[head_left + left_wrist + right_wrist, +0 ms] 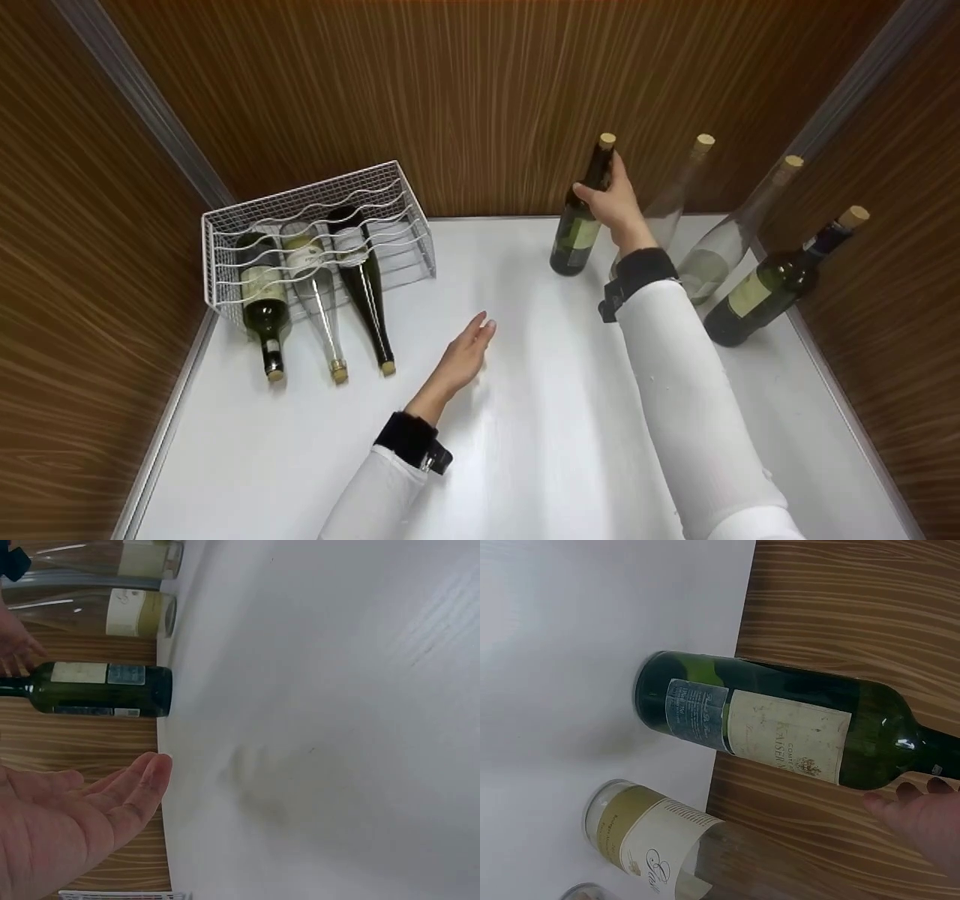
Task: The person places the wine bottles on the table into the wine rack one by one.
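My right hand (pixel 611 202) grips the neck of a dark green wine bottle (pixel 576 225) that stands upright on the white table (pixel 540 420) near the back wall. In the right wrist view the same green bottle (pixel 780 724) fills the frame, my fingers (pixel 922 814) curled at its shoulder. My left hand (pixel 466 352) hovers open over the middle of the table, fingers straight, holding nothing; the left wrist view shows that open palm (pixel 67 817) with the green bottle (pixel 105 690) beyond it.
A white wire rack (pixel 315 232) at the back left holds three bottles lying neck-forward. Two clear bottles (pixel 724 240) and a dark one (pixel 780 281) stand at the back right. Wood-grain walls enclose the table on three sides.
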`<state>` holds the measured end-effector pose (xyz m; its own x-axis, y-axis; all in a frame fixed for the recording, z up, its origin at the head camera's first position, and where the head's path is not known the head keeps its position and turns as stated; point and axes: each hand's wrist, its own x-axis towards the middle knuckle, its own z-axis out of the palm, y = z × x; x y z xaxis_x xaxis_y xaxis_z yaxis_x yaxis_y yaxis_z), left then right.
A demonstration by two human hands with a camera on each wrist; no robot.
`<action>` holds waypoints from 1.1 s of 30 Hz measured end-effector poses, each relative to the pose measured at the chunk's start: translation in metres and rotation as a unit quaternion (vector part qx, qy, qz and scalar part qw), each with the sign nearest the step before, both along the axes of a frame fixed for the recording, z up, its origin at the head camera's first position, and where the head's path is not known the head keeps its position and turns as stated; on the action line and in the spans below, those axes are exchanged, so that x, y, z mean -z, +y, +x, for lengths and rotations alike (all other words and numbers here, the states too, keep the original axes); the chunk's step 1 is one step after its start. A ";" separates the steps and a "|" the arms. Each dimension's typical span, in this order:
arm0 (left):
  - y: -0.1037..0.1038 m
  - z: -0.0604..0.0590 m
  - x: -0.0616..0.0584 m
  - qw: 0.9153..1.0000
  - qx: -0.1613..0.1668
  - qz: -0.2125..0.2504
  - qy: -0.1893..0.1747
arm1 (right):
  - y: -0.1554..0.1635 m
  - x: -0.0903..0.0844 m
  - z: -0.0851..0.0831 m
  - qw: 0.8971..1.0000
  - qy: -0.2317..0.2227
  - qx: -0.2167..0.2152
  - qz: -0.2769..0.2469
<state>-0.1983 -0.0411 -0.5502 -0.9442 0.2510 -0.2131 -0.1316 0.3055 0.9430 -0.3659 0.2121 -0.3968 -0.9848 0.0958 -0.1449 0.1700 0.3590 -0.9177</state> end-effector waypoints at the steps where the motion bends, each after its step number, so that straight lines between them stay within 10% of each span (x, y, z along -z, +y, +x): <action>1: -0.001 0.000 0.000 1.000 0.000 0.000 -0.001 | -0.001 0.000 0.000 1.000 -0.003 0.002 -0.003; 23: 0.001 0.002 0.001 1.000 -0.001 0.001 0.015 | 0.003 0.022 0.013 0.998 0.042 0.024 0.025; 33: 0.004 0.003 -0.002 1.000 0.004 0.007 0.009 | -0.010 0.029 0.041 0.972 0.110 -0.032 0.203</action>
